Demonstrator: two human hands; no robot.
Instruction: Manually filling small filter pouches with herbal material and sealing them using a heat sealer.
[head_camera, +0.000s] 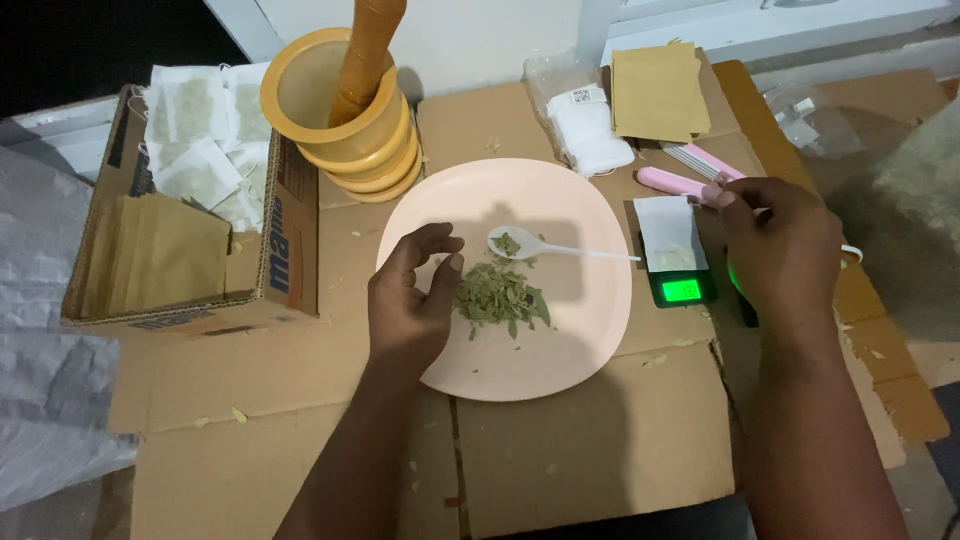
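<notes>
Closest to me, the left hand (412, 300) rests on the pale pink plate (590, 330), fingers loosely curled and holding nothing, just beside the pile of dried green leaves (498, 297). A white spoon (545, 247) lies on the plate beyond it, a few leaves in its bowl. The right hand (783, 250) hovers by the small scale (680, 285), fingers bent; whether it grips anything I cannot tell. Farther back stands a yellow mortar (345, 125) with its wooden pestle (366, 55).

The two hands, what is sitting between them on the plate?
In the head view, a pile of dried green leaves and a white spoon lie on the pink plate between the left hand and right hand.
</notes>
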